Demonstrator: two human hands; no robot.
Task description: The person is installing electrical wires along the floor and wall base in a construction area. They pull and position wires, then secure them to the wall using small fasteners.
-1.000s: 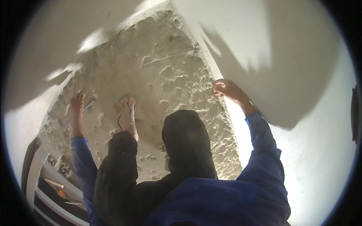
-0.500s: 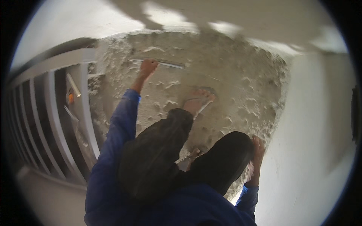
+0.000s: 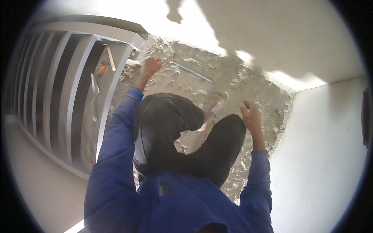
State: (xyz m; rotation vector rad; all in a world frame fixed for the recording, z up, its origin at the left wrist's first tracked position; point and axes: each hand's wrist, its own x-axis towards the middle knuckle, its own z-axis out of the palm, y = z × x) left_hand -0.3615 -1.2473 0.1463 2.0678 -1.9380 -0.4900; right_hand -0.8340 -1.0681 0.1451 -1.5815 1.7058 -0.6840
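Two blue sleeves (image 3: 118, 136) stretched forward, one on either side of bent knees in dark trousers (image 3: 167, 124). Curls left hand (image 3: 154, 66) into a loose fist, on or just above rough, pitted floor (image 3: 188, 91); cannot tell which. Just beside the knuckles, near end of a straight, metallic-looking bar (image 3: 192, 72), laid aslant and running down toward the right. Cannot tell whether gripping it or merely next to it. Holds right hand (image 3: 251, 116) near the right knee, fingers half bent and somewhat blurred; cannot tell whether pinching something between them.

Between bar and right knee, a foot (image 3: 211, 104), partly hidden behind the left knee. To the left, a pale slatted frame (image 3: 87, 27), bent by the lens. Between two slats, a flat surface (image 3: 101, 83) bearing three items: a pale stick (image 3: 111, 59) uppermost, a small orange tool (image 3: 102, 68) just beside its lower end, then a long, pointed, pale tool (image 3: 94, 95) lower down. Past the floor, a pale wall (image 3: 268, 29), part sunlit, part in shadow. At right, a second pale wall (image 3: 322, 143), meeting the first at a corner.
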